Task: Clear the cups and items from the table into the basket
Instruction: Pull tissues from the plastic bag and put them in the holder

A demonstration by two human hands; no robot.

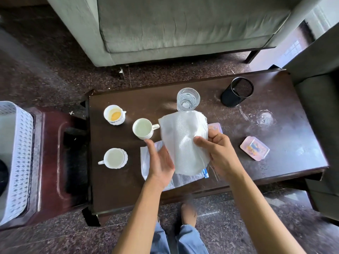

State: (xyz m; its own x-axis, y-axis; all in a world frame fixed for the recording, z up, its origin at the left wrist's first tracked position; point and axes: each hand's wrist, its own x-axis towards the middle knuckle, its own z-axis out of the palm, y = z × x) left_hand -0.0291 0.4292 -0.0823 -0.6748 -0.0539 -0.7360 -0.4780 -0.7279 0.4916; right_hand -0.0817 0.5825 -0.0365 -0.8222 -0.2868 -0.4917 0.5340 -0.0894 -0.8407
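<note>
Nearest you: frayed light-blue jeans (190, 239) and one bare foot (189, 211) on the dark speckled polished stone floor (55, 61).

Your hands are up over the near edge of the table (284, 121). Right hand (218, 154): fingers curled, thumb on top, pinching the white embossed sheet (183, 140). The sheet is thin, dotted in texture, rounded at the corners, and held tilted above the table. Left hand (161, 162): spread, fingers fairly straight, palm against the sheet's left edge, not clamping it.

Under the sheet, flat on the table, is a clear crinkly zip bag (146, 160) with a blue slider at its right end.

Three white ceramic cups stand upright, left of your hands:
- near cup (115, 158): scalloped body, handle pointing left.
- middle cup (143, 128): handle pointing right, just beside the sheet.
- far cup (113, 114): yellow residue at the bottom.

Right of your hands, well apart from them, a pink translucent plastic box (255, 150) with a rectangular lid lies flat. A second pink item peeks out behind the sheet; can't tell what it is.

Farther back stands a clear ribbed glass (188, 99), upright, and beyond it to the right a black metal-mesh pen holder (236, 92), cylindrical and tilted in the view.

The table is dark glossy wood, scratched, with pale ring marks at the right.

The basket (20, 153) is white perforated plastic. It sits off the table at far left on a reddish-brown wooden stool (51, 162).

Behind the table is a grey fabric sofa (183, 24) on dark legs. A dark armchair (321, 88) is at the right edge.
</note>
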